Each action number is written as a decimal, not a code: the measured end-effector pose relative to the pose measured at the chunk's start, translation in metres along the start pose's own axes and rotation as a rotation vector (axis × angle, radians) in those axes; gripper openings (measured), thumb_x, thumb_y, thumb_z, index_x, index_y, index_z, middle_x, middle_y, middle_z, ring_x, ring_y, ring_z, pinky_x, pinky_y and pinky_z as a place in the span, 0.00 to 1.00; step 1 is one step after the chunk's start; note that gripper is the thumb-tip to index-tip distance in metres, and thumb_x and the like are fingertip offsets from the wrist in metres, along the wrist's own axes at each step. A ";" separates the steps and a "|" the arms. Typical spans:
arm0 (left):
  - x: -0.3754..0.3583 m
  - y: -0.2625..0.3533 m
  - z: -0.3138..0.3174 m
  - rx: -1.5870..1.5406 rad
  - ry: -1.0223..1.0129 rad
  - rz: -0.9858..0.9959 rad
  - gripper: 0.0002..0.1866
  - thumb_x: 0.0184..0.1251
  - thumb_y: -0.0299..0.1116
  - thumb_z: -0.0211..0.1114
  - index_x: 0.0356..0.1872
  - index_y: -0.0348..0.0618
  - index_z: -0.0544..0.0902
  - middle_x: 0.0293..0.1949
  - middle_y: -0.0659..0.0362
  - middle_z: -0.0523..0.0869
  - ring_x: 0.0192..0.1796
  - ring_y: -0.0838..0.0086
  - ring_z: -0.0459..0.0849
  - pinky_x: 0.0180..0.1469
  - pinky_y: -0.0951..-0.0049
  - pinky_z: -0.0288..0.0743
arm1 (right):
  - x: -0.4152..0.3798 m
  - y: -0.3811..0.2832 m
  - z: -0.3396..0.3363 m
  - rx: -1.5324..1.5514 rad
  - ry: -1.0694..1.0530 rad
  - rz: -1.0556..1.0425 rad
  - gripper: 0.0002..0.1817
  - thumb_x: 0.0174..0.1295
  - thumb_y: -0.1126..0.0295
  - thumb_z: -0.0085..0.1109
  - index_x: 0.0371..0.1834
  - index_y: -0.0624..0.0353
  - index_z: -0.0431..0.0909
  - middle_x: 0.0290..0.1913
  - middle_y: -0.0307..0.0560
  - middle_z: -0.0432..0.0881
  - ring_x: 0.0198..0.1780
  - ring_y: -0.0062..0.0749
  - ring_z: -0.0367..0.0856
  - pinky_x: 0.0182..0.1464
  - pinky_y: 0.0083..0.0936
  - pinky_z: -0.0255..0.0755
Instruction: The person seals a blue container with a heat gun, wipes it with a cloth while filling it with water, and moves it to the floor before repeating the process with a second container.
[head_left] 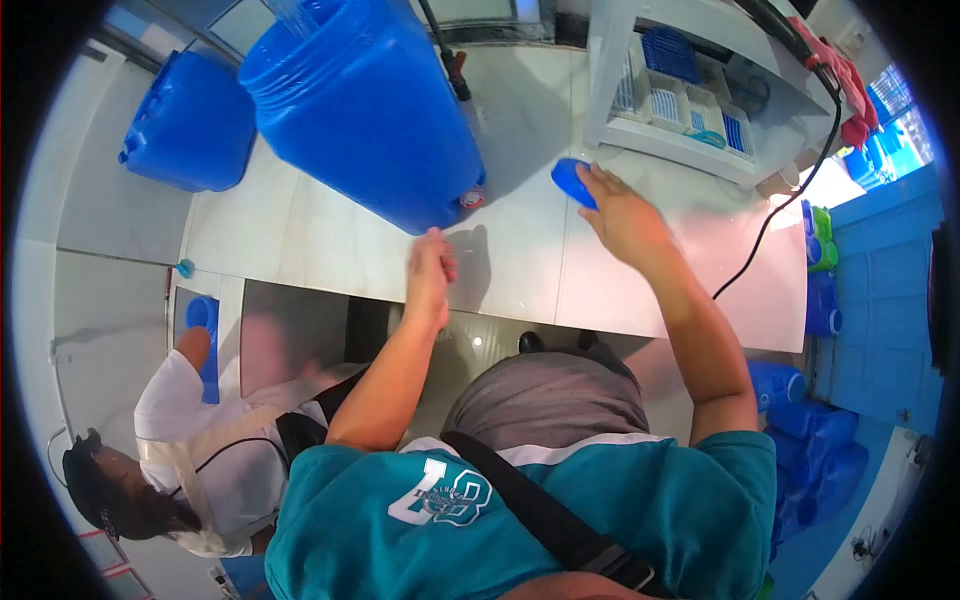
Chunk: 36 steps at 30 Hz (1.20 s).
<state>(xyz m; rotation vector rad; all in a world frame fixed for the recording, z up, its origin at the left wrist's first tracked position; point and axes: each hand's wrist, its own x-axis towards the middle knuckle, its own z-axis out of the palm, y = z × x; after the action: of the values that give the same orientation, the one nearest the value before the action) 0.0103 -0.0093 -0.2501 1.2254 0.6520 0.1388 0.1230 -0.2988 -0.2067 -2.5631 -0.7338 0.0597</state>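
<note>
A: Seen from above, at a long, smooth, white counter (520, 275): what in the right hand (632, 222)?

B: A blue, rounded, lid-like plastic piece (568, 183), apparently pinched between thumb and bent fingers, midway between the front and back edges of the surface. Resting there or just above? Cannot tell.

A: And in the left hand (430, 272)?

B: Nothing clearly visible. Poised over the front edge, just beside the lower corner of a big, blue, wide-mouthed plastic jug (370, 120), with fingers curled toward the palm (blurred, so no telling whether touching the jug or pinching anything).

A: Elsewhere around the surface?

B: Toward the back right corner, a white, open-fronted cabinet (670, 150) with small baskets inside. By the back left corner, a second, smaller-looking blue plastic jug (195, 125). Below the front edge, at left, a co-worker in a white top (205, 470).

A: Best handling, in B's judgement?

B: Probably by the rim, with thumb opposite fingers rather than on one edge alone. Better held level, well clear of the cabinet's near corner. Advisable, too: a light, steady left hand, without pushing the big jug off balance.
</note>
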 end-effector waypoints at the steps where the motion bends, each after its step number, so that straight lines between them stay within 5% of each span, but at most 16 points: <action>1: -0.003 -0.002 0.012 -0.040 -0.115 -0.240 0.23 0.78 0.56 0.55 0.47 0.44 0.77 0.34 0.67 0.78 0.31 0.83 0.71 0.32 0.81 0.65 | -0.015 0.006 0.013 -0.205 -0.039 0.005 0.34 0.69 0.60 0.60 0.77 0.55 0.63 0.77 0.57 0.66 0.77 0.53 0.65 0.78 0.42 0.59; 4: 0.023 -0.001 0.052 -0.280 -0.186 -0.509 0.28 0.77 0.61 0.48 0.42 0.45 0.80 0.29 0.68 0.80 0.26 0.82 0.71 0.28 0.80 0.65 | -0.042 0.011 0.034 -0.417 -0.040 -0.088 0.37 0.67 0.55 0.62 0.78 0.53 0.63 0.78 0.52 0.66 0.79 0.45 0.62 0.79 0.39 0.56; 7: 0.046 0.000 0.070 -0.448 -0.166 -0.627 0.28 0.76 0.63 0.45 0.44 0.47 0.78 0.29 0.71 0.83 0.27 0.82 0.72 0.26 0.81 0.64 | -0.055 -0.007 0.022 -0.304 -0.170 -0.083 0.38 0.66 0.51 0.63 0.77 0.53 0.65 0.79 0.51 0.64 0.80 0.45 0.61 0.80 0.39 0.54; 8: 0.050 0.002 0.074 -0.456 -0.132 -0.639 0.21 0.75 0.56 0.47 0.39 0.52 0.78 0.31 0.70 0.84 0.26 0.83 0.71 0.25 0.81 0.64 | -0.059 -0.008 0.019 -0.251 -0.172 -0.080 0.37 0.67 0.50 0.62 0.76 0.53 0.66 0.79 0.51 0.64 0.80 0.46 0.60 0.80 0.41 0.54; 11: 0.064 -0.008 0.080 -0.473 -0.125 -0.479 0.14 0.73 0.49 0.50 0.33 0.55 0.77 0.30 0.72 0.85 0.25 0.84 0.71 0.23 0.83 0.63 | -0.068 0.003 0.016 -0.174 -0.137 -0.096 0.36 0.66 0.52 0.64 0.75 0.55 0.67 0.79 0.53 0.64 0.80 0.48 0.58 0.80 0.43 0.53; 15: 0.070 -0.006 0.088 -0.443 -0.029 -0.511 0.08 0.67 0.40 0.51 0.27 0.59 0.75 0.23 0.78 0.80 0.22 0.89 0.70 0.22 0.84 0.58 | -0.066 0.010 0.001 -0.109 -0.123 -0.132 0.34 0.66 0.54 0.64 0.73 0.55 0.70 0.78 0.53 0.65 0.80 0.48 0.58 0.80 0.43 0.54; 20: 0.007 0.030 0.092 -0.278 -0.084 -0.449 0.10 0.72 0.42 0.55 0.38 0.49 0.79 0.30 0.70 0.83 0.27 0.83 0.76 0.28 0.83 0.67 | -0.057 0.015 -0.001 -0.048 -0.146 -0.202 0.32 0.67 0.54 0.63 0.71 0.55 0.73 0.77 0.56 0.66 0.79 0.50 0.62 0.79 0.43 0.56; 23: -0.037 0.070 0.054 0.432 -0.193 0.627 0.08 0.71 0.31 0.70 0.46 0.43 0.80 0.35 0.65 0.83 0.35 0.84 0.77 0.39 0.80 0.73 | -0.042 0.014 -0.005 0.068 -0.078 -0.237 0.32 0.66 0.53 0.64 0.70 0.57 0.73 0.75 0.58 0.68 0.76 0.52 0.66 0.76 0.42 0.62; 26: -0.043 0.146 0.010 0.164 0.205 1.142 0.06 0.72 0.27 0.63 0.45 0.39 0.77 0.34 0.65 0.75 0.35 0.81 0.73 0.40 0.80 0.70 | -0.002 -0.007 -0.018 0.338 -0.033 -0.286 0.33 0.68 0.51 0.62 0.71 0.57 0.72 0.75 0.59 0.68 0.75 0.54 0.67 0.74 0.41 0.64; 27: -0.034 0.172 0.001 0.205 0.297 1.219 0.12 0.73 0.34 0.59 0.51 0.40 0.75 0.37 0.64 0.75 0.37 0.81 0.70 0.41 0.77 0.67 | 0.017 -0.018 -0.019 0.383 -0.002 -0.302 0.33 0.70 0.49 0.60 0.72 0.59 0.70 0.75 0.60 0.68 0.75 0.55 0.67 0.74 0.41 0.64; 28: -0.011 0.190 -0.017 0.167 0.127 1.302 0.30 0.71 0.44 0.67 0.66 0.40 0.68 0.50 0.59 0.77 0.50 0.74 0.76 0.54 0.71 0.71 | 0.040 -0.030 -0.020 0.429 0.031 -0.320 0.34 0.71 0.48 0.58 0.72 0.60 0.69 0.74 0.61 0.68 0.75 0.56 0.67 0.74 0.41 0.64; 30: 0.015 0.207 -0.011 0.222 -0.007 1.322 0.54 0.61 0.60 0.74 0.77 0.39 0.56 0.67 0.51 0.72 0.69 0.65 0.70 0.72 0.62 0.62 | 0.093 -0.050 -0.012 0.602 0.041 -0.281 0.36 0.74 0.45 0.53 0.74 0.63 0.66 0.76 0.62 0.66 0.76 0.56 0.65 0.75 0.40 0.61; 33: 0.039 0.193 -0.012 0.279 -0.216 1.074 0.67 0.48 0.69 0.77 0.80 0.41 0.51 0.75 0.50 0.64 0.78 0.60 0.62 0.78 0.58 0.54 | 0.157 -0.073 0.016 0.940 0.151 -0.373 0.39 0.77 0.40 0.41 0.75 0.65 0.64 0.77 0.63 0.65 0.78 0.55 0.63 0.77 0.40 0.57; 36: 0.026 0.186 0.003 0.206 -0.209 0.940 0.64 0.51 0.63 0.79 0.80 0.40 0.52 0.73 0.52 0.67 0.75 0.62 0.65 0.77 0.60 0.56 | 0.176 -0.092 0.041 1.088 0.079 -0.240 0.42 0.78 0.37 0.28 0.78 0.63 0.61 0.77 0.63 0.63 0.79 0.53 0.60 0.78 0.38 0.53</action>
<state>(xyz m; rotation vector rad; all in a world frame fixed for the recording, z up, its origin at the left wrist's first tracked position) 0.0782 0.0662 -0.0915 1.6432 -0.1391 0.7264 0.2217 -0.1231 -0.1866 -1.4313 -0.6990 0.2113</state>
